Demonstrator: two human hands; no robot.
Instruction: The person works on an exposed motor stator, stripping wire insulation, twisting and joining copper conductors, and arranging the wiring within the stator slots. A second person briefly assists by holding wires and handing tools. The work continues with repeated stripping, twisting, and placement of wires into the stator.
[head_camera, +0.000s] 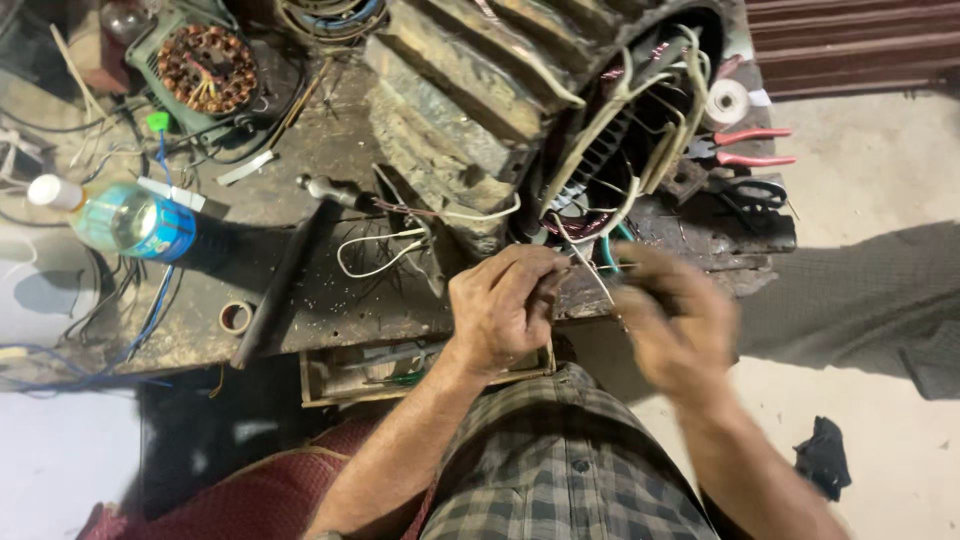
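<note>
A large finned motor stator (480, 100) lies on the dirty workbench (330, 300), its open end showing copper windings and pale sleeved leads (640, 130). My left hand (505, 305) pinches a thin wire lead (590, 268) that comes out of the stator's open end. My right hand (680, 320) is blurred with motion just right of it, fingers curled near the same lead; whether it grips the wire I cannot tell. Both hands hover over the bench's front edge.
Red-handled pliers (750, 148) and a white tape roll (727, 100) lie at the right. A plastic bottle (120, 220), a hammer (290, 270), a small wound stator (208, 68) and a tape ring (236, 317) sit left. An open drawer (370, 375) hangs below.
</note>
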